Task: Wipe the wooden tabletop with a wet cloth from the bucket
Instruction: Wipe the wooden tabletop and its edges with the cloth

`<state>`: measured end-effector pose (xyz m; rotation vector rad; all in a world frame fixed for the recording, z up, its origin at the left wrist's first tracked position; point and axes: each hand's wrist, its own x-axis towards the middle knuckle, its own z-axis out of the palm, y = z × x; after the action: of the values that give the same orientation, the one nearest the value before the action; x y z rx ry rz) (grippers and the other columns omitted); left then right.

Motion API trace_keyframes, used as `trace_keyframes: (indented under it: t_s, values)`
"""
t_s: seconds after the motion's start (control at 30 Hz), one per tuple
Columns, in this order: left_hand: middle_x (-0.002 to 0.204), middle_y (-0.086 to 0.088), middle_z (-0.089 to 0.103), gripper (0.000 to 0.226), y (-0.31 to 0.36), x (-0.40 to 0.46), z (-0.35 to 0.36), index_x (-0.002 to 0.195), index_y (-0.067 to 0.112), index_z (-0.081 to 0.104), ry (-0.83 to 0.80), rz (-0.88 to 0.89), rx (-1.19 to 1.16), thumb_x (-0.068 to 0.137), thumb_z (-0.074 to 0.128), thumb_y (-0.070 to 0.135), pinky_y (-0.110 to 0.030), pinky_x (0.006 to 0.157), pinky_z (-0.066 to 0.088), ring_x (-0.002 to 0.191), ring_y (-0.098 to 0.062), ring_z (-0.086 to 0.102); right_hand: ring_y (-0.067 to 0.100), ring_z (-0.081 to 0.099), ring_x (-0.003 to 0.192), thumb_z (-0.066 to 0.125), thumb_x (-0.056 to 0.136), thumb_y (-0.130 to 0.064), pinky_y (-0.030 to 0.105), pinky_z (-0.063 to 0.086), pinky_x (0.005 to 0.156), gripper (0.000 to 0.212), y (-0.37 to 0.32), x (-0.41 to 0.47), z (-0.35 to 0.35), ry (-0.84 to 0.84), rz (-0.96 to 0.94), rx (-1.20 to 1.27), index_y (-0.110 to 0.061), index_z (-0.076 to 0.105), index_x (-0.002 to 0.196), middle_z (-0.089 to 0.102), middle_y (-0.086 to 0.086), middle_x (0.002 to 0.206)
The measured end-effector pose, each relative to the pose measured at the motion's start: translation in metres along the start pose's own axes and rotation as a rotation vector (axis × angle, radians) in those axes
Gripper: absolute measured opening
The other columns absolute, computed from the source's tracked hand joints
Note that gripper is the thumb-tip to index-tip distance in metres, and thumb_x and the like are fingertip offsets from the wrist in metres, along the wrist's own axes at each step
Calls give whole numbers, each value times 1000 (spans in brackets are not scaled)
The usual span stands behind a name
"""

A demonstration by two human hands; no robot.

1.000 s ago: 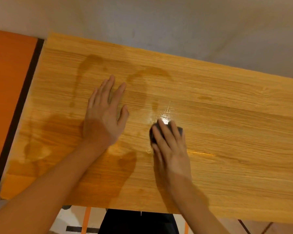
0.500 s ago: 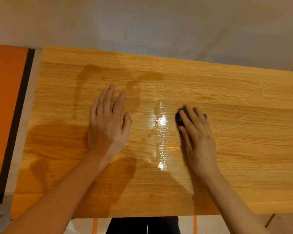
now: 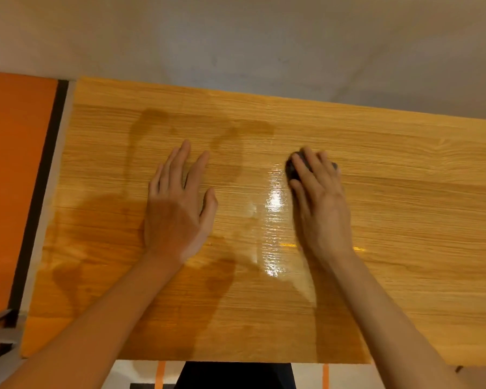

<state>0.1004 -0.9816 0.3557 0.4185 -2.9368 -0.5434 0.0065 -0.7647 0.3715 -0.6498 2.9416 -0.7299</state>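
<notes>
Now the right hand (image 3: 321, 203) lies palm-down on a small dark cloth (image 3: 292, 168), fingers straight and spread over it, pressing it flat to the wooden tabletop (image 3: 404, 220) rather than gripping it. Only the cloth's dark edge shows, peeping out past the fingertips at about eleven o'clock from the knuckles and a sliver at one o'clock. At nine o'clock from that hand, just beside it, a wet streak (image 3: 274, 217) glistens under the light and runs toward the near edge. Farther round at nine o'clock the left hand (image 3: 177, 209) rests flat on the wood, fingers extended and slightly fanned, holding nothing. Darker damp patches (image 3: 149, 127) spread from twelve o'clock of the left hand round to seven o'clock, toward the table's left corner. Off the table's left edge sits an orange panel (image 3: 14, 178) with a dark border. A grey wall (image 3: 264, 46) rises along the far edge, at twelve o'clock.
</notes>
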Motion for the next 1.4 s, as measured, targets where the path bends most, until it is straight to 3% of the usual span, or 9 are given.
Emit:
trace_keyframes:
  t_s: [0.17, 0.33, 0.43, 0.57, 0.67, 0.83, 0.93, 1.17, 1.4]
  values:
    - [164, -11, 27, 57, 2, 2, -3, 152, 16, 39, -23, -20, 11, 99, 42, 35, -46, 122, 20, 152, -27, 24, 32, 22, 145, 41, 102, -17, 49, 12, 120, 40, 32, 6, -19, 166, 353, 23, -11, 47, 141, 36, 8, 153]
    - [165, -10, 22, 58, 3, 0, -3, 153, 17, 36, -51, -34, 13, 98, 45, 34, -47, 121, 22, 153, -25, 18, 28, 29, 143, 44, 101, -17, 47, 14, 119, 38, -40, 42, 29, 73, 30, 46, -12, 51, 139, 42, 6, 149]
    - [165, -10, 23, 57, 2, 0, -4, 152, 16, 37, -65, -23, 8, 98, 46, 34, -47, 121, 22, 153, -27, 20, 23, 26, 145, 43, 102, -22, 45, 14, 121, 40, -11, 49, 11, -103, -212, 39, -15, 47, 141, 38, 3, 152]
    - [166, -7, 21, 58, 2, 2, -5, 153, 21, 36, -108, -66, -6, 100, 39, 43, -51, 116, 27, 154, -26, 19, 20, 19, 148, 39, 103, -27, 50, 15, 120, 43, 69, 50, -38, -87, -3, 16, -15, 43, 145, 33, 1, 155]
    - [166, -6, 22, 58, 2, 3, -6, 153, 23, 37, -105, -89, 2, 99, 37, 44, -49, 115, 27, 154, -27, 21, 29, 20, 146, 38, 102, -22, 52, 12, 119, 43, 54, 59, -28, 55, 194, 23, -11, 45, 143, 35, 6, 154]
    - [167, -3, 20, 59, 4, 2, -7, 154, 23, 37, -110, -102, -8, 100, 35, 45, -45, 116, 24, 153, -24, 22, 27, 27, 144, 42, 102, -22, 43, 9, 122, 38, -40, 80, 31, -8, -68, 35, -13, 51, 139, 43, 5, 149]
    - [167, -1, 20, 58, 6, 1, -8, 155, 24, 36, -97, -96, -35, 100, 35, 43, -42, 119, 19, 153, -21, 21, 26, 29, 143, 39, 103, -28, 44, 15, 121, 40, -31, 89, 24, -126, -280, 22, -15, 52, 138, 44, 4, 149]
    - [165, -4, 25, 58, 4, 3, -7, 153, 21, 40, -80, -105, -54, 98, 41, 40, -51, 114, 30, 149, -30, 31, 28, 17, 147, 38, 103, -19, 49, 11, 121, 42, 48, 78, -23, 68, 146, -7, -11, 42, 145, 31, 6, 156]
    - [164, -5, 29, 57, 7, 3, -8, 151, 21, 42, -48, -104, -49, 98, 43, 39, -48, 116, 26, 150, -27, 30, 32, 26, 144, 57, 97, -14, 48, 12, 119, 45, -37, 109, 44, -53, -252, -54, -13, 48, 141, 35, 11, 154]
